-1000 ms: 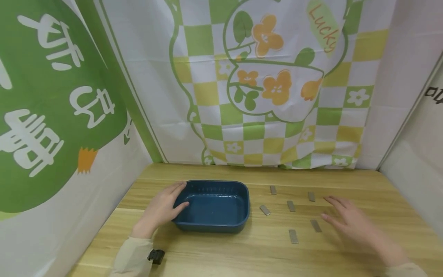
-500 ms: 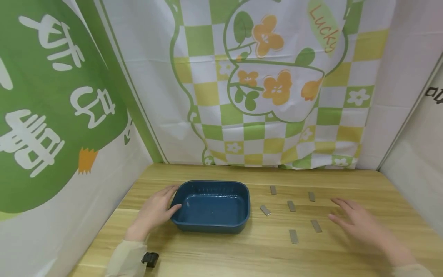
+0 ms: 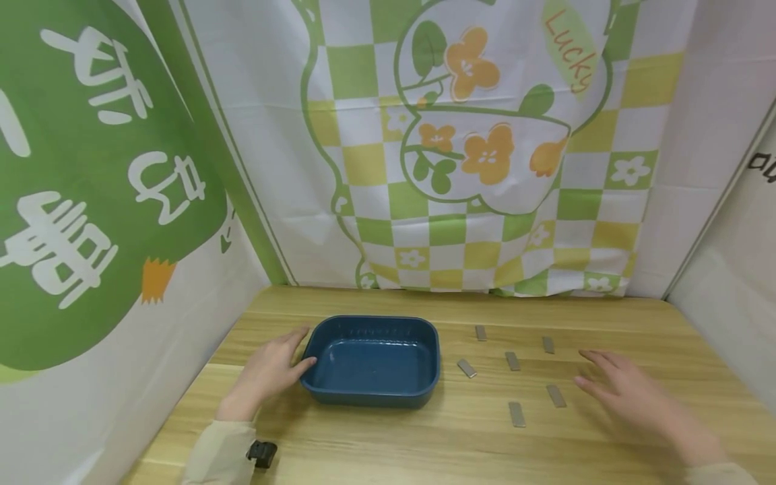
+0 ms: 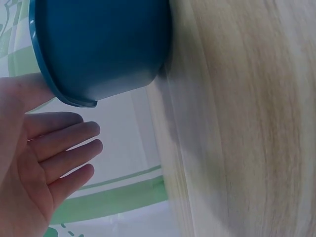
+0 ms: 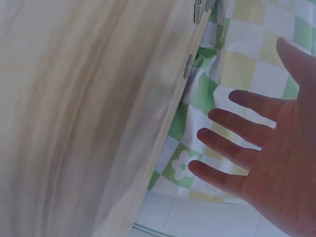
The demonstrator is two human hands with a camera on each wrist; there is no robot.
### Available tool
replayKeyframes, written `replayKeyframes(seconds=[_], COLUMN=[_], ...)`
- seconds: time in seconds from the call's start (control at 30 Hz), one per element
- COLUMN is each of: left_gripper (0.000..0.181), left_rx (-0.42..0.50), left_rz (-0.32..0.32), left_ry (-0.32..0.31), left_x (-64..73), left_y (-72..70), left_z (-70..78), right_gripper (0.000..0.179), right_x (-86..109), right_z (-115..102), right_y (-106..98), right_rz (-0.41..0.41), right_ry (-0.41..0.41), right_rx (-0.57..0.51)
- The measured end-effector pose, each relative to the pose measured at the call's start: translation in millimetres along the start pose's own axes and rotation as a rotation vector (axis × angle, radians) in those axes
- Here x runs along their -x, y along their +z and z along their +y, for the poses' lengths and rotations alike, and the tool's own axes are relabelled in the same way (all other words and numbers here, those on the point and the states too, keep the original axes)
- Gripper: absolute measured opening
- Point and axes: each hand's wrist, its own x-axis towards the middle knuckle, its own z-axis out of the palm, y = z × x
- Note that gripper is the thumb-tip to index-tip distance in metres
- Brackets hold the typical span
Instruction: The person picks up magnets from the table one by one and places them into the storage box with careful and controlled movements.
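Note:
A dark blue rectangular plastic tub (image 3: 371, 399) stands on the wooden table, left of middle. My left hand (image 3: 267, 374) is at its left end, thumb at the rim; in the left wrist view the hand's (image 4: 39, 163) other fingers are straight and spread beside the tub (image 4: 106, 44). Several small flat grey metal-looking pieces lie scattered right of the tub, among them one near the front (image 3: 516, 414) and one at the far right (image 3: 548, 345). My right hand (image 3: 630, 394) hovers right of these pieces, holding nothing; the right wrist view shows its fingers (image 5: 232, 143) spread apart.
The wooden table (image 3: 388, 448) ends at the back against a hanging checked cloth (image 3: 473, 222) with flower prints. A green and white cloth (image 3: 200, 323) walls the left side, and a pale one (image 3: 727, 269) the right. A small black device (image 3: 262, 454) sits at my left cuff.
My left hand has drawn back slightly to the left, its thumb moving from inside the tub to the rim. My right hand has shifted a little right, away from the grey pieces.

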Motion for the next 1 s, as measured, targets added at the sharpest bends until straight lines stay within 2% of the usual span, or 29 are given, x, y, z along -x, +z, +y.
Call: replayKeyframes(seconds=[0.47, 1.0], left_gripper=[0.054, 0.053], left_rx=[0.082, 0.119], left_rz=[-0.047, -0.056], left_ry=[-0.028, -0.039], left_x=[-2.6, -2.3], left_y=[2.0, 2.9], left_z=[-3.6, -5.2], right_gripper=[0.063, 0.062], right_x=[2.4, 1.0], right_z=[0.5, -2.5], right_y=[3.3, 8.9], right_rz=[-0.038, -0.080], right_ry=[0.024, 0.039], right_rx=[0.003, -0.059])
